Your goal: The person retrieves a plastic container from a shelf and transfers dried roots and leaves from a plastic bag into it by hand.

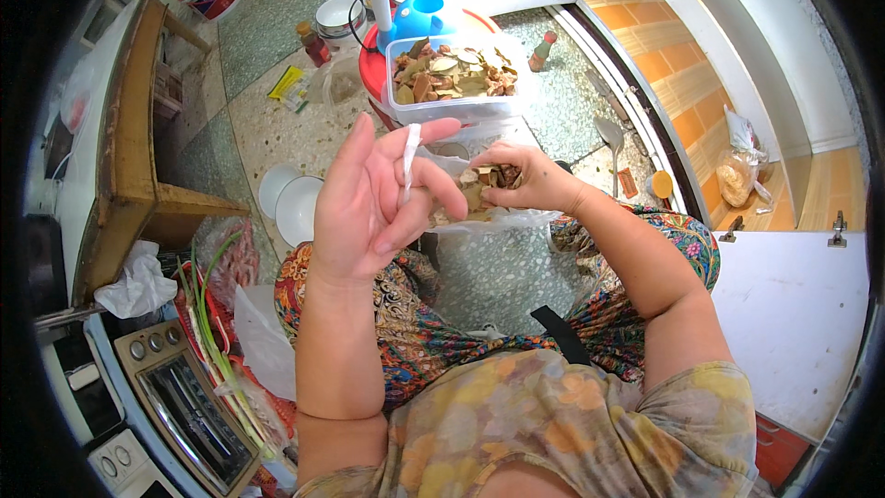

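Note:
My left hand (377, 194) is raised palm up, its fingers partly curled around a twisted white strip (411, 159), perhaps plastic, that runs across them. My right hand (529, 176) grips a bunch of dried spices (499, 178), brown and pale pieces with leaves. Beneath it is a clear plastic bag (511, 218) on the floor between my knees; its contents are partly hidden by my hands. Just beyond, a clear plastic tub (449, 111) holds a heap of dried leaves and bark-like pieces (456, 72). The tub rests on a red round stool (371, 76).
A blue lamp base (415, 21) with a flexible neck stands behind the tub. White bowls (299, 207) are at left, a sauce bottle (314, 45) farther back. A metal spatula (611, 138) lies right, beside an open cupboard (691, 83). A toaster oven (187, 401) and spring onions (214, 339) are lower left.

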Available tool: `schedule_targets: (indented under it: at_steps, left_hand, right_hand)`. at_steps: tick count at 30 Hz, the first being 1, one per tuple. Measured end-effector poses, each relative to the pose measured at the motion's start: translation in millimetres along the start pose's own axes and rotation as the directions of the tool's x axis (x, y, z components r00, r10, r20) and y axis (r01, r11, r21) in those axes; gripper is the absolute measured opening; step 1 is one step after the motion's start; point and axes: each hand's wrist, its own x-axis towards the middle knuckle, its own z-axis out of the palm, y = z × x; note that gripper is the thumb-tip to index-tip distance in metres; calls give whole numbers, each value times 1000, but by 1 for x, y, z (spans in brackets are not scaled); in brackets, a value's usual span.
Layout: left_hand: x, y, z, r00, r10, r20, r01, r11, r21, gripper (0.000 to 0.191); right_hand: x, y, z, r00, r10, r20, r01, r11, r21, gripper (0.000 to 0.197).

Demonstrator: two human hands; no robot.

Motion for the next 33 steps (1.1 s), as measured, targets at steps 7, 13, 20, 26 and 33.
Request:
schedule_targets:
  at_steps: [7, 13, 20, 26, 33]
  left_hand:
    - [-1, 2, -1, 1000, 18, -16, -18, 1000, -18, 66]
    - [-3, 1, -5, 999, 39, -10, -39, 999, 11, 73]
    - [-3, -4, -3, 999, -41, -4, 41, 999, 19, 71]
    - [-1, -4, -2, 997, -80, 20, 78, 994, 82, 71]
    - [-2, -3, 4, 991, -128, -32, 131, 983, 126, 69]
  right_hand:
    - [3, -6, -10, 973, 225, 42, -228, 932, 282, 41]
    - [14, -12, -26, 936, 351, 39, -318, 791, 523, 48]
    - [67, -25, -69, 966, 244, -90, -159, 829, 536, 42]
    - [118, 0, -77, 965, 229, -131, -162, 906, 391, 46]
    - [155, 34, -56, 976, 158, -147, -152, 987, 56, 52]
